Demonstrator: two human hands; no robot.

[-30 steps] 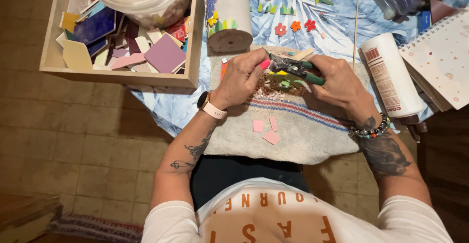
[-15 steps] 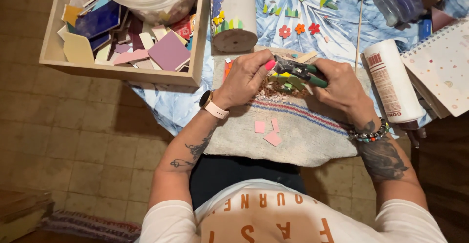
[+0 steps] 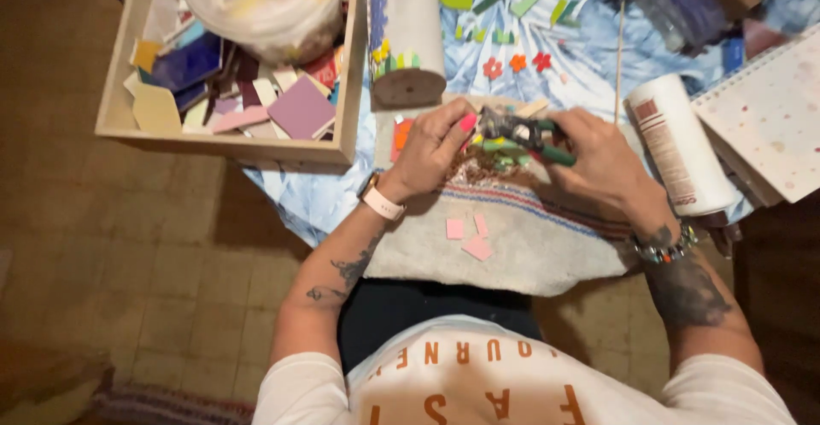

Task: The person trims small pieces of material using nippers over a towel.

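Head view: you are working tile nippers over a towel at the table edge.

Your right hand (image 3: 602, 156) is wrapped around the green-handled nippers (image 3: 523, 133), and your left hand (image 3: 436, 147) pinches a small pink tile piece (image 3: 468, 123) right at their head. Three pink pieces (image 3: 468, 237) lie on the grey towel (image 3: 530, 246) below your hands. A wooden box (image 3: 346, 75) of tiles sits to your left, and a white bottle (image 3: 675, 147) lies just beside your right hand.

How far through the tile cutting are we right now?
Done: three pink cut pieces lie on the towel. In hand: the left hand holds a small piece at the nippers gripped by the right hand. Left: many uncut tiles in the wooden box.
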